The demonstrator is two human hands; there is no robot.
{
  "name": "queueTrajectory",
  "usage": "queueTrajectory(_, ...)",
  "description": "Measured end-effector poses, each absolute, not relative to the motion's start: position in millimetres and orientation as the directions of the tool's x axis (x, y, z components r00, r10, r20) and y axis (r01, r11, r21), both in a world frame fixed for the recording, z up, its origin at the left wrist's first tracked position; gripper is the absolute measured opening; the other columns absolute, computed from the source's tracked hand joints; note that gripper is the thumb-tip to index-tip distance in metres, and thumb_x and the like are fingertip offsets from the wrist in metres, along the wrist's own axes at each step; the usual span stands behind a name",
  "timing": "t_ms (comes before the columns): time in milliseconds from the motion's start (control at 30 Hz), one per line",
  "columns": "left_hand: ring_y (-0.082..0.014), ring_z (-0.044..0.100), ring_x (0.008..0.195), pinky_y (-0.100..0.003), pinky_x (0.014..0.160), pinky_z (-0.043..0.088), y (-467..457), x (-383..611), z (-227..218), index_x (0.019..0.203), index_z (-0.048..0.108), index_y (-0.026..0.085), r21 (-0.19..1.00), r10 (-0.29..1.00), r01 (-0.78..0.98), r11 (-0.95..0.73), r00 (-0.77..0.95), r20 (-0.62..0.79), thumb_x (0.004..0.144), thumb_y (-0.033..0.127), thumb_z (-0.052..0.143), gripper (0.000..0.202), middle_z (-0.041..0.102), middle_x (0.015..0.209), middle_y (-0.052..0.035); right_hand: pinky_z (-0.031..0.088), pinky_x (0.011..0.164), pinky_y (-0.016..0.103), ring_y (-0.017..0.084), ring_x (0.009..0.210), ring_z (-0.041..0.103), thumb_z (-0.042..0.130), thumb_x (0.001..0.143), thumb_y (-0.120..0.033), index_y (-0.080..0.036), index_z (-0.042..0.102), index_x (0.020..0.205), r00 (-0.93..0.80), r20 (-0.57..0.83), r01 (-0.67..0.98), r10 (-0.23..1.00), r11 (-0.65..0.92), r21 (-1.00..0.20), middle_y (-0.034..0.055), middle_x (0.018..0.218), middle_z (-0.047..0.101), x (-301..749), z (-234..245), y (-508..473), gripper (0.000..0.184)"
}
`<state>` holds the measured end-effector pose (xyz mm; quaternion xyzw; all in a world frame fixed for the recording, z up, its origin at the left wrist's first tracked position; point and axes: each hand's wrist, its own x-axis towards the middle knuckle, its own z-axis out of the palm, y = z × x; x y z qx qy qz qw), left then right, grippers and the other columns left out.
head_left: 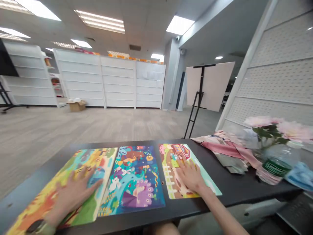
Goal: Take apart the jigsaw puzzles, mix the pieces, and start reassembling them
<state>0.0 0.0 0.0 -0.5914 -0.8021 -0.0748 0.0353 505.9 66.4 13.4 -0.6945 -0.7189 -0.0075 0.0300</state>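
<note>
Three bright picture sheets lie on a dark table [137,220]. My left hand [73,192], a watch at its wrist, rests flat with spread fingers on the left one, a yellow and orange picture board [105,160]. Beside it, partly touching, is a dark blue picture board [137,176] with a purple creature and white rabbits; neither hand is on it. On the farm picture board [171,176], which shows a red barn and white fence, my right hand [190,174] lies palm down with its fingers apart. Whether the boards are puzzles or cards I cannot tell.
At the table's right are crumpled pink cloth [227,147], a plastic bottle with a green label [277,166], pink flowers [290,129] and a blue packet [300,176]. An easel [201,88] stands beyond. White shelving [117,83] and a cardboard box [76,105] are farther back.
</note>
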Motion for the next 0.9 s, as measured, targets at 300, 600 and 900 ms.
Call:
queueTrajectory(300,-0.0549,0.018,0.147,-0.078,0.106,0.014,-0.9,41.9,19.1,0.154,0.035,0.038,0.095,0.951,0.958,0.271,-0.281,0.126,0.081,0.087,0.035,0.088,0.033,0.162,-0.0143,0.015,0.119,0.061,0.042,0.15,0.022,0.029,0.099,-0.054,-0.035,0.033,0.157,-0.078,0.065,0.997,0.995,0.079,-0.009,0.0026,0.166,0.027,464.0,11.4,66.1,0.06)
queueTrajectory(600,-0.056,0.018,0.146,-0.079,0.107,0.013,-4.3,42.7,16.4,0.153,0.036,0.038,0.124,0.946,0.955,0.27,-0.287,0.151,0.08,0.089,0.033,0.089,0.034,0.162,-0.0146,0.015,0.12,0.06,0.042,0.15,0.023,0.029,0.096,-0.065,-0.033,0.039,0.154,-0.075,0.111,0.995,0.991,0.081,-0.052,0.0054,0.164,0.032,466.5,11.1,63.4,0.067)
queueTrajectory(900,-0.0548,0.019,0.147,-0.08,0.107,0.012,7.8,33.4,14.6,0.153,0.038,0.036,0.143,0.929,0.933,0.332,-0.349,0.124,0.078,0.091,0.033,0.093,0.032,0.162,-0.0148,0.016,0.12,0.059,0.042,0.15,0.025,0.032,0.095,-0.065,-0.033,0.042,0.153,-0.09,0.131,0.99,0.987,0.103,-0.094,0.0045,0.164,0.033,471.5,11.2,61.2,0.067)
